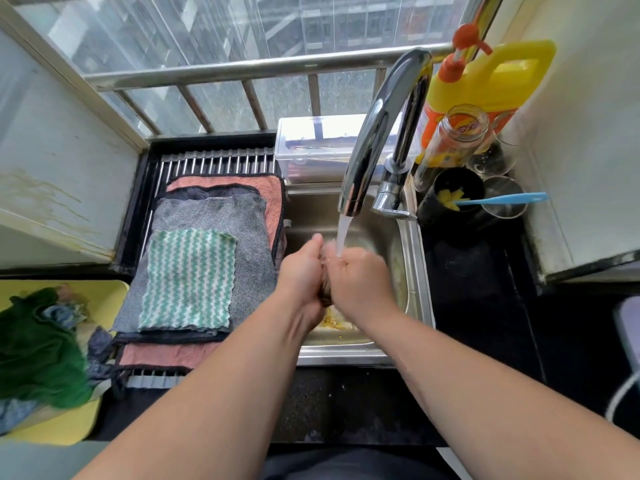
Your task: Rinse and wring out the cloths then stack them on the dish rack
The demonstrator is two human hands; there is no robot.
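Fingers [313,245] of my left hand [301,271] and right hand [360,275] gripped one dark cloth [325,294] under the stream [343,233], over the sink [415,271]. A stack [188,278] lay on the rack [214,161]; the heap [38,348] in the tray [69,424] apparently awaited rinsing.

Cloths [194,271] stacked on rack [214,161], left of sink [415,271]; tap [374,133] behind.
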